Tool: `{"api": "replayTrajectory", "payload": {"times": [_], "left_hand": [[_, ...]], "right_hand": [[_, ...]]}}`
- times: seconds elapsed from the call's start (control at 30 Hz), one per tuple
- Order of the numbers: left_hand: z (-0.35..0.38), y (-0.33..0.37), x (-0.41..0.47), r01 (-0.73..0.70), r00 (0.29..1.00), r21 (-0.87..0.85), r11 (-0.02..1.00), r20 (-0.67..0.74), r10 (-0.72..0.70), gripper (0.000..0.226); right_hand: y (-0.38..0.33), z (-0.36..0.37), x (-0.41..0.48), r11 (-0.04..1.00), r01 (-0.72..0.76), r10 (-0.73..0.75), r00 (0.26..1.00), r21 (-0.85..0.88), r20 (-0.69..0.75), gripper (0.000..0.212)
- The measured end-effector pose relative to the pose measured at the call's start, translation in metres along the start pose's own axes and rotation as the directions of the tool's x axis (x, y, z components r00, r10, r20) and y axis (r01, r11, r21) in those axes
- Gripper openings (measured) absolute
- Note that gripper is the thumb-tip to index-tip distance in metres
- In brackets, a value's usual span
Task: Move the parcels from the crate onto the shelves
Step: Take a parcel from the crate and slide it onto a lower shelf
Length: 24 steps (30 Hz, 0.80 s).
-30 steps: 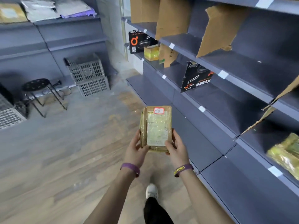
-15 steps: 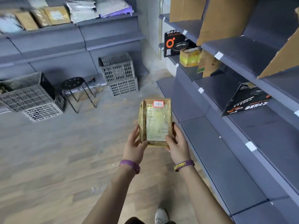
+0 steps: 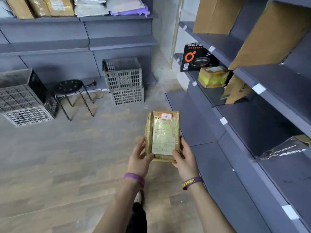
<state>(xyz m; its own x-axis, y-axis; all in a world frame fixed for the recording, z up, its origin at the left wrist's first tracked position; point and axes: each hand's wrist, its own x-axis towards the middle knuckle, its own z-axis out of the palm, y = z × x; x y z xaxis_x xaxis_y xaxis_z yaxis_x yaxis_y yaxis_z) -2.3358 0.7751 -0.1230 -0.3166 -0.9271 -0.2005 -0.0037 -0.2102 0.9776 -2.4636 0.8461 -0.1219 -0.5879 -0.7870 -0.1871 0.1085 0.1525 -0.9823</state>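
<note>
A small brown parcel (image 3: 162,134), wrapped in clear tape with a white label and a red-edged sticker on top, is held in front of me above the floor. My left hand (image 3: 138,158) grips its lower left side and my right hand (image 3: 185,158) grips its lower right side. Grey shelves (image 3: 262,125) run along my right, the parcel just left of their lowest board. A grey crate (image 3: 122,74) stands on another crate by the back wall; its inside is hidden.
A black stool (image 3: 71,88) and a dark crate (image 3: 21,91) stand at the left. The right shelves carry a black pan box (image 3: 193,58), a taped yellow-brown parcel (image 3: 212,76) and cardboard dividers (image 3: 272,36). The back shelf (image 3: 75,19) holds several parcels.
My view has swung left and forward along the shelves, bringing the crates, stool and back shelf closer. The parcel stays held in both hands in the same pose.
</note>
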Motion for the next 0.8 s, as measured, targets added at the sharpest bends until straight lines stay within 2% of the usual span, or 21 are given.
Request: {"api": "replayTrajectory", "payload": {"times": [0.27, 0.53, 0.8], "left_hand": [[0.001, 0.052, 0.176, -0.018, 0.996, -0.018, 1.000, 0.086, 0.020, 0.064], [0.015, 0.077, 0.313, -0.025, 0.982, 0.032, 0.999, 0.190, 0.019, 0.063], [0.060, 0.089, 0.463, -0.025, 0.984, 0.074, 0.997, 0.177, 0.012, 0.062]], "right_hand": [[-0.045, 0.053, 0.160, 0.999, 0.042, -0.042, 0.998, -0.007, -0.049, 0.055], [-0.065, 0.083, 0.280, 0.998, 0.057, -0.054, 0.988, 0.017, -0.146, 0.048], [-0.073, 0.088, 0.436, 0.999, 0.039, -0.034, 0.990, 0.030, -0.135, 0.052]]}}
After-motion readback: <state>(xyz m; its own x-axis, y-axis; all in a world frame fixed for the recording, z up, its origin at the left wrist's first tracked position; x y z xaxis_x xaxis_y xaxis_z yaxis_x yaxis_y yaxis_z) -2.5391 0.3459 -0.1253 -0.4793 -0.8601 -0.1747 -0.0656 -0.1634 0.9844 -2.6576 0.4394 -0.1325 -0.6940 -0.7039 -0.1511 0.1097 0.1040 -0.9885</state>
